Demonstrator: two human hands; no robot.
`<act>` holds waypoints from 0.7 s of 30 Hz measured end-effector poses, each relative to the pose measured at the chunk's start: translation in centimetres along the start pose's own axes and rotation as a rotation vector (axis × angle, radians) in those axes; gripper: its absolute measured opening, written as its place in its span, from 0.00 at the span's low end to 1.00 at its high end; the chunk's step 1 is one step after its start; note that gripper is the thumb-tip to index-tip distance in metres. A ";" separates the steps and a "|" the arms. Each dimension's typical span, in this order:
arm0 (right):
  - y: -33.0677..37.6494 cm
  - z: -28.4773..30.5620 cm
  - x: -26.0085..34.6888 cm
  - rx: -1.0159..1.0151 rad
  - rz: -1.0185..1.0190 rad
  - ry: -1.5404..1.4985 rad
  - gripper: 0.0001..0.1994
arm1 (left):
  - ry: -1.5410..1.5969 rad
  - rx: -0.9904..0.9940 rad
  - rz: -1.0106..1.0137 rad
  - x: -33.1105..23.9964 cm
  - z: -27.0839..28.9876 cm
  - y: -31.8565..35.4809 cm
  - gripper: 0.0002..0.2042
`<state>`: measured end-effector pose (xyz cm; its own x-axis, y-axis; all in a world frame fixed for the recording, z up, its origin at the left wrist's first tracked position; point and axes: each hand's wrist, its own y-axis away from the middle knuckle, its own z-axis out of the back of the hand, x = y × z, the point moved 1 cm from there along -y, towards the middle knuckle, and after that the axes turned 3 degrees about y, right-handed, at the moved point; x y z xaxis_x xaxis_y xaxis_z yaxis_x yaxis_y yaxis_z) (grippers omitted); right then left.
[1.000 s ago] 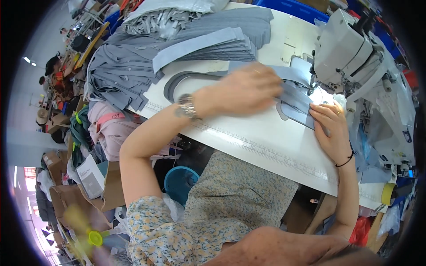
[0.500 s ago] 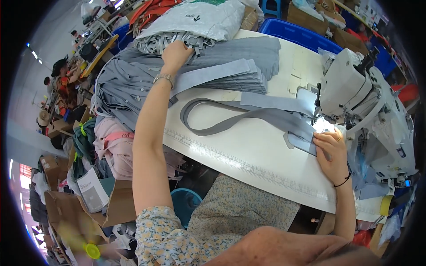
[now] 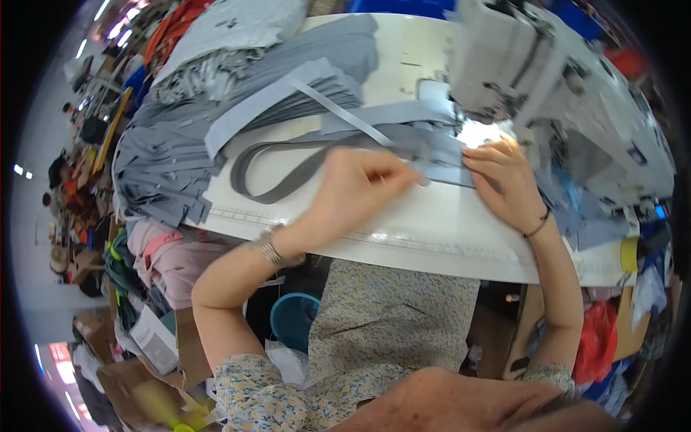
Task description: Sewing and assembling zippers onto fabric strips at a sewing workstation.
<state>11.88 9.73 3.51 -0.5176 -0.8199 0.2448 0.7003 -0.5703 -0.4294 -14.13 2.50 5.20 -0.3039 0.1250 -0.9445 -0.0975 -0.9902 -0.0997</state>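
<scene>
Pinches in left hand (image 3: pixel 362 183) a likely light, limp strip (image 3: pixel 345 115), best held near its end, and presses grey fabric (image 3: pixel 446 173) under right hand (image 3: pixel 505 175), thumb apart.

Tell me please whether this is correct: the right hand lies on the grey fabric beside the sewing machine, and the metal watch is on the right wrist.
Not quite: the metal watch is on the left wrist, as the head view shows. The right hand does lie on the grey fabric beside the sewing machine.
</scene>
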 end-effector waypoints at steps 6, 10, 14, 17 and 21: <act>0.8 -0.5 -0.5 0.009 -0.006 -0.010 0.11 | -0.375 0.226 -0.382 0.2 -3.7 3.0 0.06; 0.9 -0.7 -0.6 -0.021 0.008 0.023 0.11 | -0.633 0.218 -0.700 0.4 -3.4 1.9 0.09; 0.8 -1.3 -0.7 -0.048 0.030 0.007 0.11 | -0.756 0.306 -0.914 -1.2 -6.1 0.2 0.17; 0.9 -1.6 -0.8 -0.051 0.031 0.016 0.12 | -0.803 0.420 -0.979 -0.8 -6.8 -0.8 0.17; 1.1 -2.2 -0.8 -0.119 0.061 0.109 0.10 | -0.739 0.541 -0.843 0.3 -5.3 0.6 0.17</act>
<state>12.03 9.88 0.93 -0.5307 -0.8387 0.1224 0.6720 -0.5044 -0.5423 -9.23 1.66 3.19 -0.3998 0.8876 -0.2289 -0.8456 -0.4535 -0.2816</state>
